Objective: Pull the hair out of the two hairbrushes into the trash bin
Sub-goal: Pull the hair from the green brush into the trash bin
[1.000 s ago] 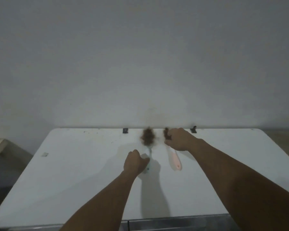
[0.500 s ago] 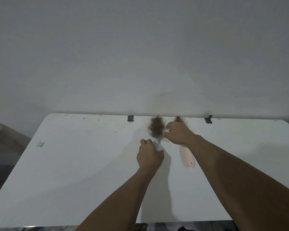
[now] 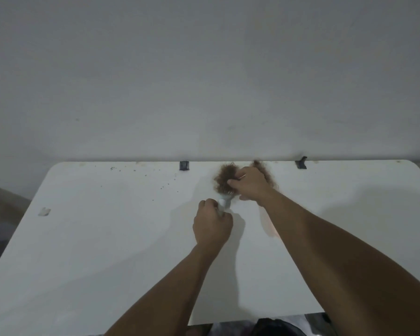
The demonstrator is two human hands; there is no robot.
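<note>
A pale hairbrush [image 3: 224, 202] lies on the white table [image 3: 107, 238] near its far edge, its head packed with brown hair [image 3: 224, 177]. My left hand [image 3: 212, 225] grips its handle. My right hand [image 3: 251, 186] pinches the hair on that brush head. Just right of it lies a pink hairbrush [image 3: 268, 224], mostly hidden under my right forearm, with its own brown hair [image 3: 267, 174] showing behind my right hand. A dark opening [image 3: 272, 327] shows below the table's front edge; I cannot tell whether it is the trash bin.
The table stands against a plain wall. Two small dark clips [image 3: 184, 165] [image 3: 301, 163] sit on its far edge. Dark specks [image 3: 141, 174] are scattered at the back left, and a bit of tape [image 3: 44, 211] sticks near the left edge.
My right hand has moved left from the pink brush's head onto the hair of the pale brush. My left hand has closed round that brush's handle. The camera has tilted down.
</note>
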